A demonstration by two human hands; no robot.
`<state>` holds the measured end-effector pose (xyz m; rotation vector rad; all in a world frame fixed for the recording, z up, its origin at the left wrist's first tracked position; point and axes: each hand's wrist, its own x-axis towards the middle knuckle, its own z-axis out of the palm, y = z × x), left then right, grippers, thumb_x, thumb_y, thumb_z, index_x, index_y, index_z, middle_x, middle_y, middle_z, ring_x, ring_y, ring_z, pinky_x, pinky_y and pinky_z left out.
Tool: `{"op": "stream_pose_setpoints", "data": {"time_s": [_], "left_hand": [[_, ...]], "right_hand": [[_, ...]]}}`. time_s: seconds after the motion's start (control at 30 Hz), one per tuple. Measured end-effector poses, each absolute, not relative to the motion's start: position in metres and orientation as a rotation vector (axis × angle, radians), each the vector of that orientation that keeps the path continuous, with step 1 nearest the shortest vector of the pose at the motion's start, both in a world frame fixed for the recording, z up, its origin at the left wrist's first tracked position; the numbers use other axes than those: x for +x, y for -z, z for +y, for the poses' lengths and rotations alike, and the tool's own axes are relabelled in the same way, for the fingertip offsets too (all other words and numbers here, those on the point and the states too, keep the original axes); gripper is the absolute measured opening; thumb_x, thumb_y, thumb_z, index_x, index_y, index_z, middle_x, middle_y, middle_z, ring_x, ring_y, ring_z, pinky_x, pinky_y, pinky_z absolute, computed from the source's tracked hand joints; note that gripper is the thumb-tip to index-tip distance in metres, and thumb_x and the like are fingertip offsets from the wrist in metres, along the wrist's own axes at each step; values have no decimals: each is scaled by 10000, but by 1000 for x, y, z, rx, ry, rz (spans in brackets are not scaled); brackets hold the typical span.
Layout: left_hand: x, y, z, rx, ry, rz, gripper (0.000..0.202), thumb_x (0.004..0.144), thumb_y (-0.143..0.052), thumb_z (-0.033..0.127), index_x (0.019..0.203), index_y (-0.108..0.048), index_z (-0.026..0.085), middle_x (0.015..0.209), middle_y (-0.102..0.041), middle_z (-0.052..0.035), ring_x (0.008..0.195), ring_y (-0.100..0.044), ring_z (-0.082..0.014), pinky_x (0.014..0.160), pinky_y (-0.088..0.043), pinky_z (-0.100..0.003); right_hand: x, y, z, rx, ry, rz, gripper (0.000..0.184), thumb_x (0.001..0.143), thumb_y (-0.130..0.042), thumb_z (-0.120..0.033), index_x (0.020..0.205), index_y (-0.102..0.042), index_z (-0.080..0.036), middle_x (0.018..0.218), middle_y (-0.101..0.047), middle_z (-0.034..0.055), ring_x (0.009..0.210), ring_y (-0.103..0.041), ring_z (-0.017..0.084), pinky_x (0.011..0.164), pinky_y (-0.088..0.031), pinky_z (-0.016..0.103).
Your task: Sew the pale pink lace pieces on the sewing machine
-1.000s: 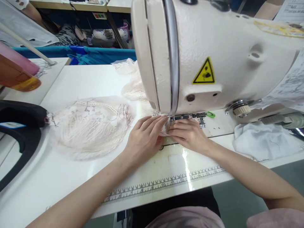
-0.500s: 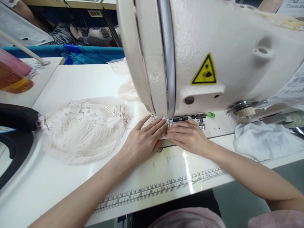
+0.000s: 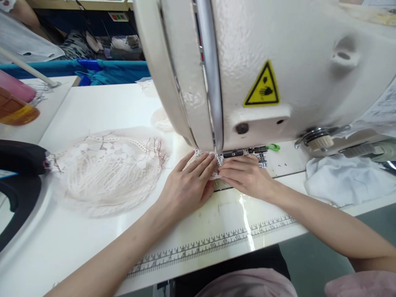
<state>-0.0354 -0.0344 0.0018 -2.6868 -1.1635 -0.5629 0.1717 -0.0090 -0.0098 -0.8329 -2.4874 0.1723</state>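
Note:
My left hand (image 3: 188, 185) lies flat on a small piece of white lace (image 3: 216, 161) just in front of the presser foot (image 3: 238, 154) of a cream sewing machine (image 3: 262, 70). Its fingers are stretched out and pressed on the lace. My right hand (image 3: 244, 175) rests beside it, fingers extended, pinning the same lace from the right. The fingertips of both hands meet under the machine head. Most of the lace piece is hidden beneath my fingers and the machine.
A heap of pale pink lace pieces (image 3: 108, 169) lies on the white table (image 3: 93, 107) to the left. A black curved object (image 3: 18, 165) sits at the far left edge. White cloth (image 3: 340, 183) lies at right. A ruler strip (image 3: 216, 243) runs along the table's front edge.
The view has moved closer to the machine head. Both hands stay pressed on the lace at the presser foot, shifted only slightly.

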Motion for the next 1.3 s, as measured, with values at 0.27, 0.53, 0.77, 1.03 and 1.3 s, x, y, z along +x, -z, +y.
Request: {"op": "stream_pose_setpoints", "data": {"time_s": [0.27,0.53,0.77,1.03,1.3], "left_hand": [[-27,-3,-37,-2609,555,-1167,394,886,-462,231,1204,-606,48,1237,-637,-169,1155,-612,-294,1017,-491,-468],[-24,-3,-39,-2577,523,-1180,397,908,-471,257,1214,-599,38,1234,-637,-179,1149,-616,-292,1003,-507,-445],[-20,-1,-40,-2523,544,-1176,392,912,-495,283,1190,-619,35,1215,-650,-176,1146,-616,-301,977,-523,-435],[-20,1,-42,-2516,472,-1188,410,926,-509,281,1271,-578,72,1263,-622,-172,1175,-596,-310,996,-499,-464],[-24,0,-41,-2621,480,-914,338,937,-467,137,1230,-587,19,1260,-619,-147,1174,-596,-259,996,-524,-394]], "right_hand": [[177,11,-4,-800,-210,-2503,243,939,-437,-182,920,-672,-236,942,-684,13,861,-592,142,772,-437,312],[182,9,-3,-858,-136,-2512,217,940,-449,-214,944,-665,-240,1006,-702,-6,852,-626,132,758,-430,303],[184,1,-4,-937,91,-2489,219,940,-449,-218,897,-663,-228,958,-721,-39,764,-636,109,686,-381,291],[185,0,-1,-940,96,-2477,230,915,-444,-173,933,-667,-224,954,-734,-39,822,-637,137,738,-381,300],[187,-5,-2,-936,244,-2506,199,913,-491,-194,950,-684,-227,911,-726,-34,688,-617,109,733,-392,310]]}}
